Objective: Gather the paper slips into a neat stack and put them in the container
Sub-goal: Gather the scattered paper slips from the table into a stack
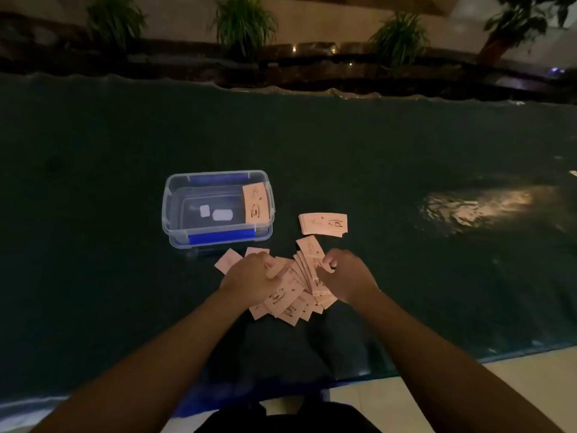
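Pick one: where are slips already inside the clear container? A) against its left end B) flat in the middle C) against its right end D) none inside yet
C: a slip stack leans against the right end of the container, while the left hand and right hand work the loose slips on the dark table cover.

One head-worn wide view, looking forward and down across the dark tabletop (pixel 406 151); forearms reach in from the bottom edge, potted plants (pixel 243 23) far beyond.
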Demonstrator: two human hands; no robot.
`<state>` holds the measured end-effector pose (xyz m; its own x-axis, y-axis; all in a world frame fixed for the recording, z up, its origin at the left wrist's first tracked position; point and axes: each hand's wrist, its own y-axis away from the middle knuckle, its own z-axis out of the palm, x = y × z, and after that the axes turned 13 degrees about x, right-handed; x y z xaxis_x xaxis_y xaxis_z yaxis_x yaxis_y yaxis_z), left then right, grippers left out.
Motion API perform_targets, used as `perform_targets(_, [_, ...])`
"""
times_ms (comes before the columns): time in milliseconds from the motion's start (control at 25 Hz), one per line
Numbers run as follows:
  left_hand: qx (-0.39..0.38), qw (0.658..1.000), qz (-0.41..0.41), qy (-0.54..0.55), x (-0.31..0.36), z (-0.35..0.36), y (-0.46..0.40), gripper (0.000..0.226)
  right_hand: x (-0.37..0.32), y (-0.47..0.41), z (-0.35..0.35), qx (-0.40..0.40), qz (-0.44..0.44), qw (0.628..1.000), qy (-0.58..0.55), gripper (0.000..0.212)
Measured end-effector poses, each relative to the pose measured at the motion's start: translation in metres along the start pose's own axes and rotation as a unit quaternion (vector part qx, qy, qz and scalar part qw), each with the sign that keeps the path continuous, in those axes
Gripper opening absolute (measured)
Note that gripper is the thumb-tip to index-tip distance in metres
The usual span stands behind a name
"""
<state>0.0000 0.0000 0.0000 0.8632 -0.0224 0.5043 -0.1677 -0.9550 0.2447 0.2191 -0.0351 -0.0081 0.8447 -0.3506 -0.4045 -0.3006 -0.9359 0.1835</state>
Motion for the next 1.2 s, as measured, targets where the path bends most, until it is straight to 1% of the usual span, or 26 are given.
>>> perform_targets(120, [-0.047,0.998,-0.041,0.005,-0.002,0.02,-0.002,0.043,0.007,-0.014,0.014,-0.02,0.079,0.997,0.004,0.031])
perform_targets(200, [-0.065,0.996,-0.057,-0.004,-0.001,0.031,-0.002,0.044,0.011,-0.023,0.024,-0.023,0.102,0.994,-0.009,0.038])
perform_targets(320, [-0.056,0.996,-0.064,-0.01,0.002,0.043,-0.005,0.04,0.015,-0.039,0.032,0.0,0.131,0.99,-0.043,0.049])
perform_targets(400, [-0.058,0.995,-0.074,-0.015,0.005,0.05,-0.004,0.039,0.014,-0.047,0.036,-0.015,0.151,0.987,-0.059,0.058])
perform_targets(480, [-0.056,0.994,-0.094,-0.011,0.008,0.057,-0.003,0.039,0.014,-0.052,0.043,-0.045,0.146,0.988,-0.038,0.063])
perform_targets(560, [-0.051,0.992,-0.114,-0.002,0.01,0.063,-0.003,0.036,0.015,-0.053,0.048,-0.06,0.14,0.988,-0.015,0.064])
perform_targets(600, [-0.05,0.991,-0.122,0.002,0.011,0.065,-0.002,0.033,0.016,-0.051,0.05,-0.063,0.146,0.987,-0.022,0.063])
perform_targets(720, [-0.054,0.987,-0.151,-0.002,0.015,0.074,-0.002,0.015,0.02,-0.043,0.056,-0.074,0.166,0.982,-0.054,0.062])
perform_targets(760, [-0.053,0.985,-0.162,-0.009,0.017,0.076,-0.004,0.014,0.021,-0.04,0.058,-0.076,0.171,0.981,-0.059,0.062])
perform_targets(800, [-0.052,0.982,-0.181,-0.006,0.021,0.074,-0.005,0.018,0.023,-0.036,0.06,-0.075,0.176,0.98,-0.064,0.062])
perform_targets(840, [-0.062,0.978,-0.199,0.005,0.024,0.075,-0.006,0.019,0.024,-0.033,0.062,-0.072,0.181,0.979,-0.067,0.062])
perform_targets(920, [-0.084,0.963,-0.248,0.059,0.027,0.079,-0.01,0.011,0.026,-0.026,0.066,-0.069,0.191,0.976,-0.077,0.062])
perform_targets(1000, [-0.075,0.957,-0.266,0.081,0.027,0.084,-0.013,0.007,0.03,-0.02,0.071,-0.072,0.2,0.972,-0.103,0.062])
perform_targets(1040, [-0.077,0.957,-0.264,0.096,0.029,0.084,-0.014,0.01,0.031,-0.017,0.073,-0.073,0.206,0.969,-0.118,0.061])
perform_targets(1120, [-0.066,0.939,-0.304,0.147,0.033,0.085,-0.015,0.01,0.03,-0.013,0.074,-0.071,0.213,0.965,-0.139,0.06])
perform_targets(1200, [-0.076,0.927,-0.331,0.158,0.04,0.085,-0.017,0.009,0.027,-0.01,0.073,-0.065,0.219,0.962,-0.151,0.06])
